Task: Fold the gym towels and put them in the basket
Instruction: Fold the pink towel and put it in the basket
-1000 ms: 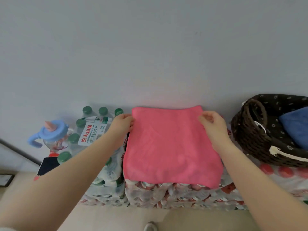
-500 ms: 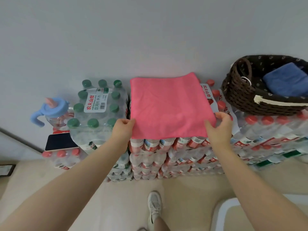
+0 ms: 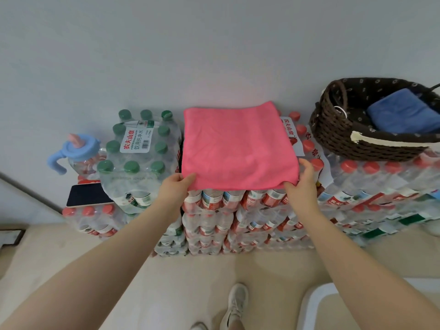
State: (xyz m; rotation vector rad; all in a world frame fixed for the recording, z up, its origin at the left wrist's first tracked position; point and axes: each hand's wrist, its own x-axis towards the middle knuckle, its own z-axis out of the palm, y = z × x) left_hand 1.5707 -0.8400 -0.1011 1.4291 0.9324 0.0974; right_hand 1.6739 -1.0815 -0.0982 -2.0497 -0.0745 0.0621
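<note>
The pink towel [image 3: 238, 146] lies flat, already folded at least once, on top of stacked shrink-wrapped packs of red-capped water bottles [image 3: 238, 210] that serve as the surface. Its near left corner is pinched by the left hand [image 3: 175, 188], thumb on top and fingers tucked under the edge; its near right corner is held the same way by the right hand [image 3: 300, 179].

The step in hand is judged to be another fold, the near edge being lifted toward the far edge by the wall. For a clean result, both corners should be raised together and level, all layers kept within each pinch, and the near edge laid squarely onto the far one before the crease is smoothed.

To the right, well apart, a dark woven basket [image 3: 338, 136] stands on further packs, with a folded blue towel [image 3: 402, 113] already inside. To the left stand a pack of green-capped bottles [image 3: 140, 144], a blue-lidded sippy cup [image 3: 78, 151] and a phone [image 3: 88, 194].
</note>
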